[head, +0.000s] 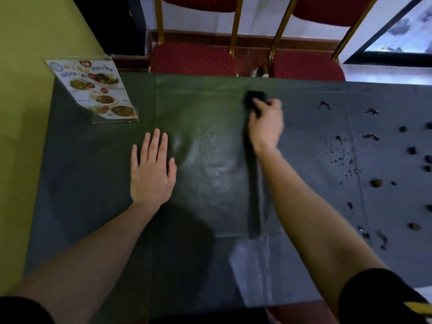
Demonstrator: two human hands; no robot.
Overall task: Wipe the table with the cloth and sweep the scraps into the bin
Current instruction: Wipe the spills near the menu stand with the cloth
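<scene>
Dark cloth [256, 97] at the desk's [210, 160] far edge, 12 o'clock.
Right hand [265, 127] grip pinches the cloth; left hand [152, 169] lies spread flat at 9 o'clock; scraps [376, 183] scattered at 3 o'clock.

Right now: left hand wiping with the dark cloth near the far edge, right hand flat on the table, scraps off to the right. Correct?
Hands swapped. The head view shows the right hand gripping the dark cloth near the far edge, the left hand flat on the table. Scraps are to the right.

The left hand [152, 174] lies flat at centre-left, fingers spread. The right hand [265, 126] is curled closed at upper centre, arm extended.
</scene>
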